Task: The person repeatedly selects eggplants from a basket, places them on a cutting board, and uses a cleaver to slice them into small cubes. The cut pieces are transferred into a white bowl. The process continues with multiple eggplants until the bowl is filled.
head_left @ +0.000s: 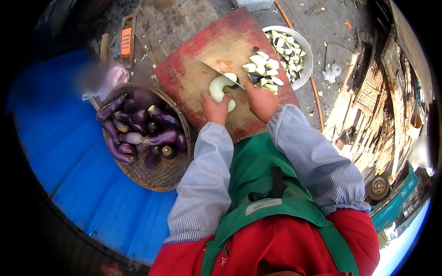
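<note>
red clothing (281, 237) and a green apron (251, 158) are showing nearest. on a worn, red-edged board (182, 69), the left hand (215, 108) is clamping its fingers on a pale, curved eggplant piece (216, 87), while the right hand (261, 103) is clenching a knife (216, 71) across its far end. diced chunks (258, 60) are lying beside it, more are filling a bowl (310, 64) on littered grey ground (322, 20), and purple eggplants (163, 138) are crowding a basket (161, 177).

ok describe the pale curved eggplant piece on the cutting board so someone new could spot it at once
Start at the big red-edged cutting board beyond the green apron. Near its middle, the left hand holds the eggplant piece. It is the one long, curved, pale length there, while its neighbours to the right are small cut chunks.
</note>
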